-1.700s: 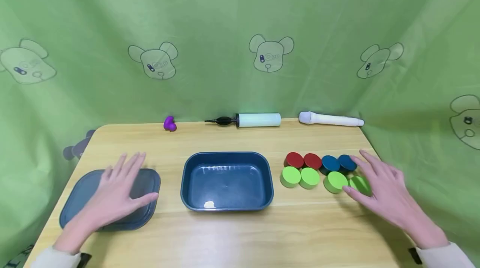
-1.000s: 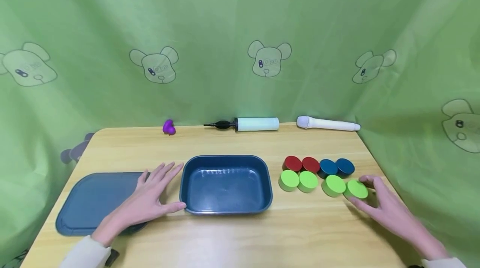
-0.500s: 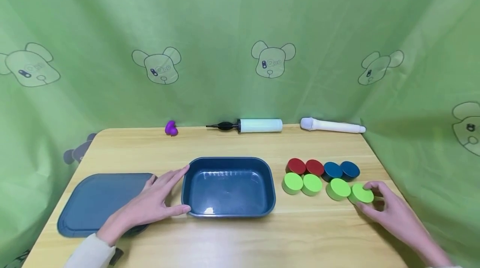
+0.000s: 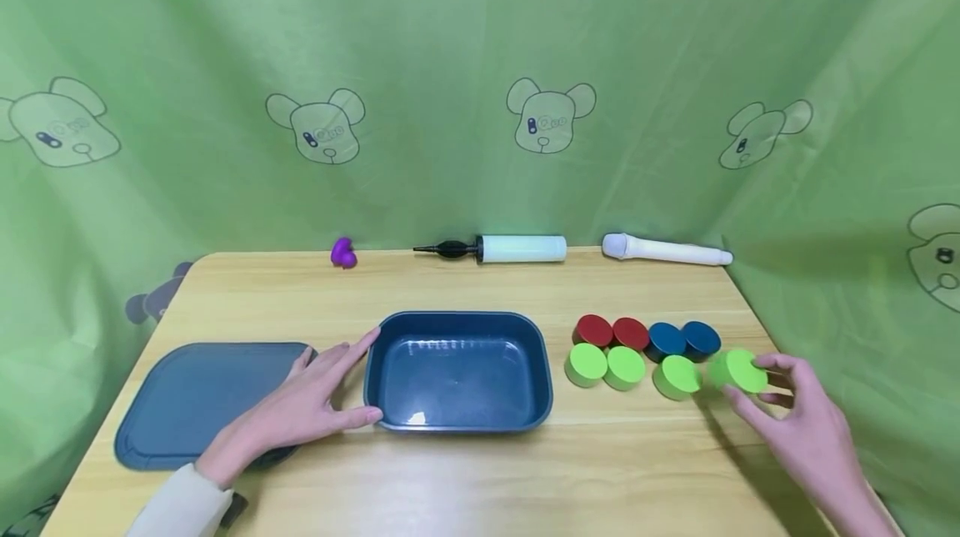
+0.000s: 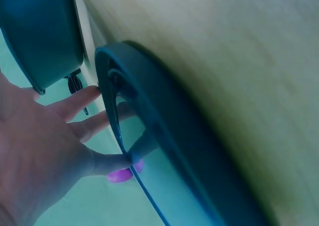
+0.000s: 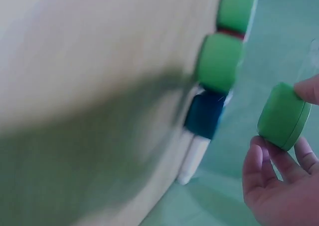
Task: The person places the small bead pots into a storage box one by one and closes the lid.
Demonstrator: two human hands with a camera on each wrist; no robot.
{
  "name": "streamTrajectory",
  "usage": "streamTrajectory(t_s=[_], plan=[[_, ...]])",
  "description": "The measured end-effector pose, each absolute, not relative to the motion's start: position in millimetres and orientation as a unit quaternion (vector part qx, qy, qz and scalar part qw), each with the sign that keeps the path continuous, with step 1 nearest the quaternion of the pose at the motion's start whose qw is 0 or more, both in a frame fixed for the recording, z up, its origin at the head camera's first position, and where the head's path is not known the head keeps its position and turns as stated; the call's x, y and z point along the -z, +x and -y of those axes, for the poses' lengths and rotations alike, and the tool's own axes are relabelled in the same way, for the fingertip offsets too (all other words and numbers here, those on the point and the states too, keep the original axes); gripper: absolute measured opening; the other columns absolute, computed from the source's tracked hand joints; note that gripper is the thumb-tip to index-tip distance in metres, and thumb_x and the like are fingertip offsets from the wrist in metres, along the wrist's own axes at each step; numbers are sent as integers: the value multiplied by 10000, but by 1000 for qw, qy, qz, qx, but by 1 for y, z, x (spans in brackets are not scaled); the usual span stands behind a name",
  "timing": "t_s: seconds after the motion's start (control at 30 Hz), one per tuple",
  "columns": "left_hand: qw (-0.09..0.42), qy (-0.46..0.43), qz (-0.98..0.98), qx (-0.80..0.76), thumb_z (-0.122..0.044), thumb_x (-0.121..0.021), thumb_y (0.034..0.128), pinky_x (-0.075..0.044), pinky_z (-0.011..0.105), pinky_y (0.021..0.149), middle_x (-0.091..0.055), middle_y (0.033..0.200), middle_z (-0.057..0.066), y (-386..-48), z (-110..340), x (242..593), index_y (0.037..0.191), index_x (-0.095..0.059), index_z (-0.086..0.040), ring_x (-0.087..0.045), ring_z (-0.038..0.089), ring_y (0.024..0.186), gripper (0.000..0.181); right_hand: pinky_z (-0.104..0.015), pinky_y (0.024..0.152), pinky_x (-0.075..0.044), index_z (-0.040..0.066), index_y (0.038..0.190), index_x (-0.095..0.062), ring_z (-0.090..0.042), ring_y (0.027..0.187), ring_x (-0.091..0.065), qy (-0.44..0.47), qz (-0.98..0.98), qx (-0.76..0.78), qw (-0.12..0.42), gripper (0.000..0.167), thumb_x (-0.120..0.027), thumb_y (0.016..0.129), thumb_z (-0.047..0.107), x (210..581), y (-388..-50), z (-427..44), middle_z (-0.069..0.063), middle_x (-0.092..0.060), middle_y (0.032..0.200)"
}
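Observation:
My right hand pinches a light-green round block between thumb and fingers. In the right wrist view this green block is off the table, with a thin line round it near one face. My left hand lies with spread, straight fingers by the left side of an open dark-blue rectangular box; thumb tip and index fingertip touch its rim. Beneath that hand lies a flat dark-blue lid, partly covered. Left of the held block stand more green blocks, with red blocks and blue blocks behind.
Along the table's back edge lie a small purple object, a hand pump with a black nozzle, and a white microphone-shaped object. A green curtain with bear-head prints encloses the back and sides.
My left hand has moved right from over the lid to the box's left rim. My right hand has come down on the rightmost green block, taken hold of it and lifted it.

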State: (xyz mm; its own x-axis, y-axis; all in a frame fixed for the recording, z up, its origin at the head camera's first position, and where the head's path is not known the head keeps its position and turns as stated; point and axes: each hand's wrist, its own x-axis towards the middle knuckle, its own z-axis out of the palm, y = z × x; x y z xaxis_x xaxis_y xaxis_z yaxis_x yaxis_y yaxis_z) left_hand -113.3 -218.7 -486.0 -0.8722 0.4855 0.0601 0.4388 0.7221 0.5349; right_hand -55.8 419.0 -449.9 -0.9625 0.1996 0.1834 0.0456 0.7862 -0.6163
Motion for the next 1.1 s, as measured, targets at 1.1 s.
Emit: streamTrajectory(t_s=[1.1], plan=[[60,237,-932,-269,-793,-696,921,-71,829,1190,-472,1672,76,-112,217,482,1771,-146,-379,-437,353,1534,1093,-317,702,-547,165,1287,-624,-177,853,-631,142,905,-389,96,497,-934,900,196,427,-110,-222,-1,-674,966]])
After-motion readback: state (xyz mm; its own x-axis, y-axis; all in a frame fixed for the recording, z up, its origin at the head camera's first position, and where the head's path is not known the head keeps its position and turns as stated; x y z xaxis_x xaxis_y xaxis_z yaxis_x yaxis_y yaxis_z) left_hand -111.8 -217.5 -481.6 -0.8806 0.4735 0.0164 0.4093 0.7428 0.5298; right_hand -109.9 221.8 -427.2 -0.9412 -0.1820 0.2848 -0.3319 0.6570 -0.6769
